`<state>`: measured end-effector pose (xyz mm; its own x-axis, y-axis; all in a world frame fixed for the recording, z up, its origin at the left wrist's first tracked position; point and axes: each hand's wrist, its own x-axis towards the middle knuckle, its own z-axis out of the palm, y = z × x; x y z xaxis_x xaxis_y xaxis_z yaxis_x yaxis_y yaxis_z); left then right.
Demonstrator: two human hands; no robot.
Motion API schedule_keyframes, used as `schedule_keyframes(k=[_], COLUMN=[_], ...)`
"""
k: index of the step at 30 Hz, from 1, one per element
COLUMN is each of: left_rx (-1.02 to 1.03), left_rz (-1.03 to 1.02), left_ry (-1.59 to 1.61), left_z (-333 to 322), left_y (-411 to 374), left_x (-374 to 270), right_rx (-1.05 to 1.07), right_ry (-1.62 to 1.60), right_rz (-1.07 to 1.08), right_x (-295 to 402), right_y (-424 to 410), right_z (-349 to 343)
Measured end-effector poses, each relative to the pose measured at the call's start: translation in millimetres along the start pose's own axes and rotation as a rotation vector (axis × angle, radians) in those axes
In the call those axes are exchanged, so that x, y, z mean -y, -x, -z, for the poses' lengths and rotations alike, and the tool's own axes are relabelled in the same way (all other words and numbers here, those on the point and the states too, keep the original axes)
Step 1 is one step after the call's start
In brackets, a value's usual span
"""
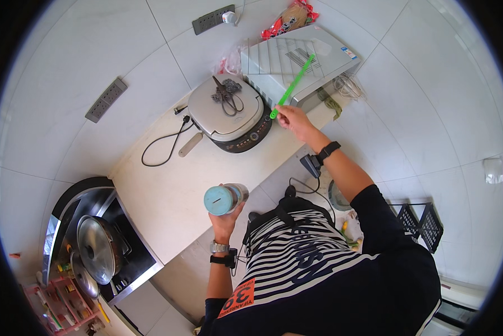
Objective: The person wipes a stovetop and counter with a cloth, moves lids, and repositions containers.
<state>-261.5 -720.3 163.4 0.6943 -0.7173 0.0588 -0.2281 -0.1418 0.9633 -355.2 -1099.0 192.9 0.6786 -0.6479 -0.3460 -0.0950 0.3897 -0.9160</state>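
My left hand (226, 218) holds a clear jar (241, 193) with a pale blue lid (218, 200) above the counter's front edge. The lid has a dark slot or mark across it. In my right hand (291, 119) is one end of a long bright green plastic strip (295, 84), which points up across the front of a silver oven. Left of that hand stands an electric griddle (226, 113) with its lid down. Dark-handled scissors (230, 101) and grey steel wool scourers (232, 86) lie on the griddle's lid.
A wire rack (272, 56) rests on the silver oven (329, 54). A black power cord (144, 153) and a flat beige handle (190, 145) lie on the counter (150, 201). At the lower left are a gas hob (140, 252), a lidded pan (96, 250) and a pink basket (60, 302).
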Motion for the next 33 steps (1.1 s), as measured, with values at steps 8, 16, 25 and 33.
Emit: schedule_keyframes(k=[8,16,25,33], left_rx=[-0.083,-0.061,0.0,-0.032], left_rz=[-0.003,0.001,-0.085,-0.034], left_ry=[-0.006,0.095,0.138,-0.038], left_z=[-6,-55,-166,-217], left_y=[5,-30,-120,-149], left_x=[8,-14,-64,-87], right_rx=[-0.298,0.21,0.483,0.479], right_ry=[0.997,1.463,1.536,1.464], right_rz=[0.716,0.875,0.935,1.035], right_x=[61,116,129,140], right_y=[-7,-76,-106,-112], right_z=[37,83,94,105])
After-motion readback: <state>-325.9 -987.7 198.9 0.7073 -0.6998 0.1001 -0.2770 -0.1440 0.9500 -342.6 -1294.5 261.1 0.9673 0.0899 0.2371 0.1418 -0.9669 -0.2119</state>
